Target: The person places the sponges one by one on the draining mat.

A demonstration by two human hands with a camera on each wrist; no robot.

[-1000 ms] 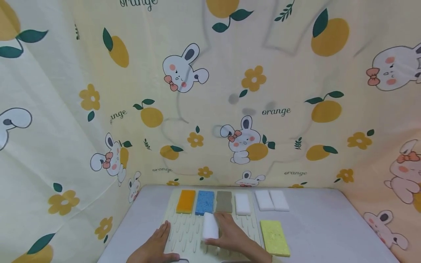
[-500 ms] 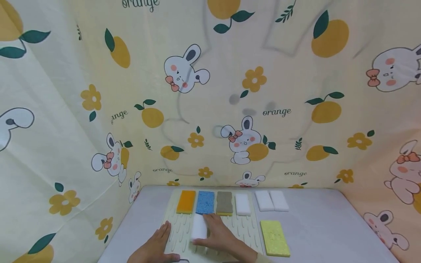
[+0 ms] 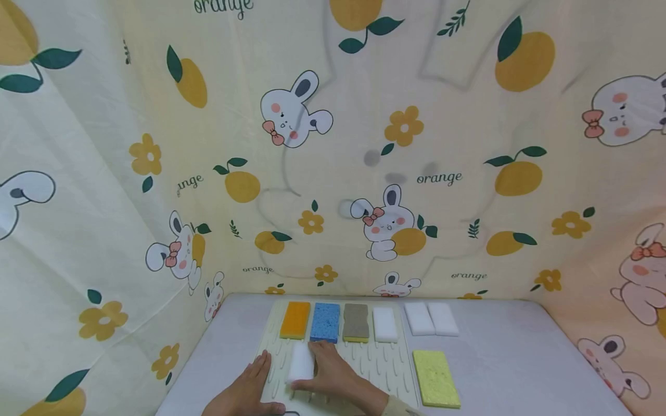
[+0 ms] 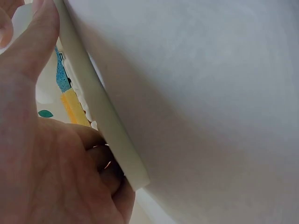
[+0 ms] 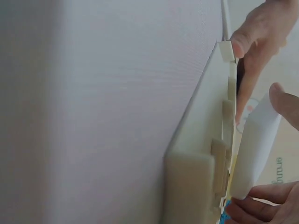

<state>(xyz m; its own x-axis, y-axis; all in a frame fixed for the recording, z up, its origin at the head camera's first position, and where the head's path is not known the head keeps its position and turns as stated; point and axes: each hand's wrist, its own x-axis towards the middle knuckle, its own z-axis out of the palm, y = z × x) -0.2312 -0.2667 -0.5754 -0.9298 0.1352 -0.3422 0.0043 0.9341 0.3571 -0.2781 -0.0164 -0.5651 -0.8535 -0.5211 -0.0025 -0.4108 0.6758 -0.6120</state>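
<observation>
Leftward over the ridged board (image 3: 382, 367) goes the white block (image 3: 300, 363), from in front of the blue sponge (image 3: 325, 322) to near the front of the orange sponge (image 3: 295, 319), my right hand (image 3: 338, 372) going with it. Thumb and fingers span the block, pinching it by its ends; I cannot tell whether its underside touches the ridges. I judge this puts the work on the board's left part. My left hand (image 3: 243, 388) stays put, fingers extended along the board's left edge; both sponges lie unmoved.
</observation>
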